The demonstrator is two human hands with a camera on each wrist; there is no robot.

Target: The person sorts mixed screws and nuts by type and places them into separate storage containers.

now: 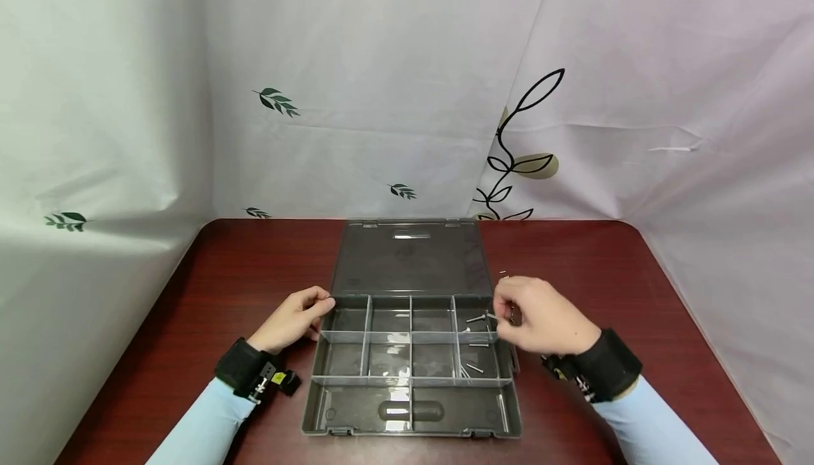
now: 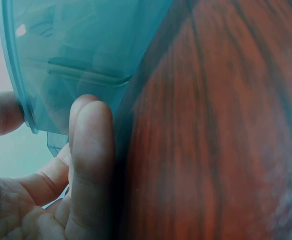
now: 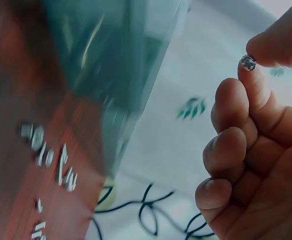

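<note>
A grey see-through compartment box lies with its lid open on the table. My left hand holds the box's back left corner, its thumb over the rim; in the left wrist view, fingers lie against the outer wall. My right hand pinches a small screw between thumb and index finger, above the back right compartment. The screw's cross-slotted head faces the right wrist camera. Several screws lie in the right-hand compartments. More loose screws and small metal pieces lie on the table beside the box.
The lid lies folded back toward the far table edge. Reddish-brown wood-grain tabletop surrounds the box. A white leaf-patterned cloth hangs behind and at the sides. Both wrists wear black straps with cameras.
</note>
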